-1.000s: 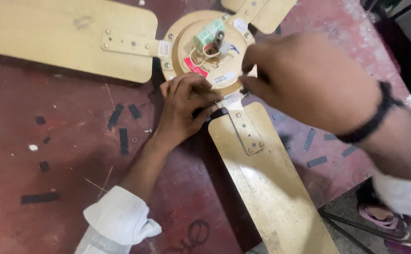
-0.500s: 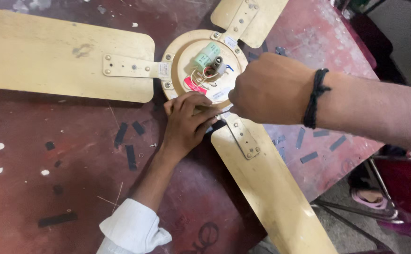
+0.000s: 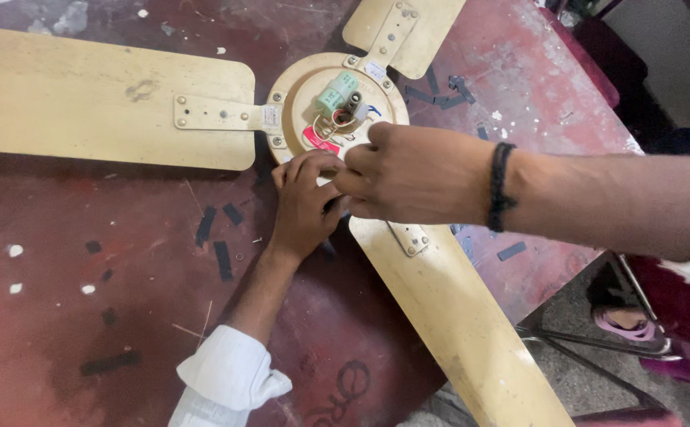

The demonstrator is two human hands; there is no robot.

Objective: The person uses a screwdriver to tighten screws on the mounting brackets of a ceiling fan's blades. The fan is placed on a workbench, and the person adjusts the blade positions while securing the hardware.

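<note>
Seen from the head camera, looking down: a cream-yellow ceiling fan lying on a worn dark-red table [image 3: 124,316], motor hub [image 3: 337,107] upward, taken here as the landmark. On top of the hub, a pale green capacitor [image 3: 337,91], a red patch and a small knot of wires around the centre hole. Running out from the hub, three blades: a broad blade [image 3: 100,99] to the hub's left, fixed by a bolted metal bracket [image 3: 218,115]; a short-looking blade [image 3: 400,32] above and right of the hub, cut off by the frame's edge; a long blade [image 3: 460,324] slanting down and right of the hub toward the table's corner. Just below the hub, at the root of that long blade, both hands meeting. Left hand [image 3: 305,202] coming up from below the hub, white cuff [image 3: 230,375] pushed back at the wrist, fingers curled and pressed against the hub's lower rim; whether anything small is pinched there, cannot tell. Right hand [image 3: 416,174] reaching in from the right of the hub, black thread band [image 3: 501,186] on the wrist, fingers bunched together at the same spot, touching the left hand's fingertips; grip hidden by the knuckles. Below and left of the hub, scattered short black strips [image 3: 222,261] and white flecks on the table. Above and right of the hub, more black strips. Far below and right of the hub, past the table's edge, a pink sandal [image 3: 625,328] on the grey floor.
</note>
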